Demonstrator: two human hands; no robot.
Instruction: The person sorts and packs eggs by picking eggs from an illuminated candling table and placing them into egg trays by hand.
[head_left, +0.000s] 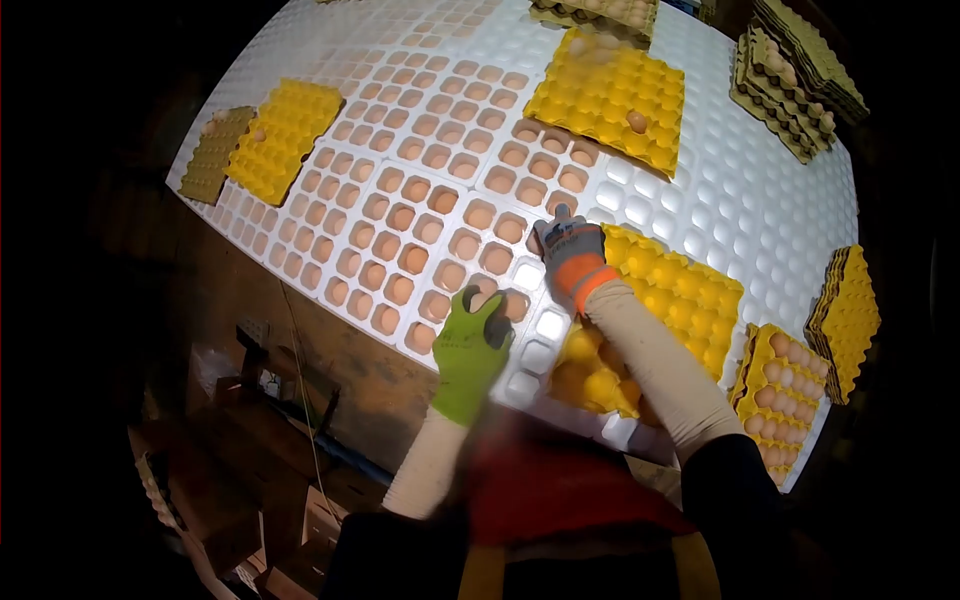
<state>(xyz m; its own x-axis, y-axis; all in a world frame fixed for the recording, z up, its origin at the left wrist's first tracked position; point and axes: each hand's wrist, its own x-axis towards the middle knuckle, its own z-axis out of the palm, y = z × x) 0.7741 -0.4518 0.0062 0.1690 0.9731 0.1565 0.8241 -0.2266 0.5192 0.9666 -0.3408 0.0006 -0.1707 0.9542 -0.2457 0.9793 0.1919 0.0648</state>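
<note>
My left hand (470,355), in a green glove with dark fingertips, is over the front of a white foam egg tray (411,347). Its thumb and fingers are apart around an egg (484,286) that appears to sit in a cell. Farther up and right, my right hand (572,252) wears a grey glove with an orange cuff. One finger stretches onto an egg (562,199) in a cell; its other fingers are partly hidden. Bare cells (528,273) lie between the hands. A yellow egg tray (690,295) is beneath and beside my right forearm.
More white trays (400,170) filled with eggs spread left and back. A yellow tray (600,90) holds a few eggs, as does another yellow tray (285,135) at left. Stacked grey-brown trays (785,90) stand back right; a yellow tray of eggs (780,390) stands at right.
</note>
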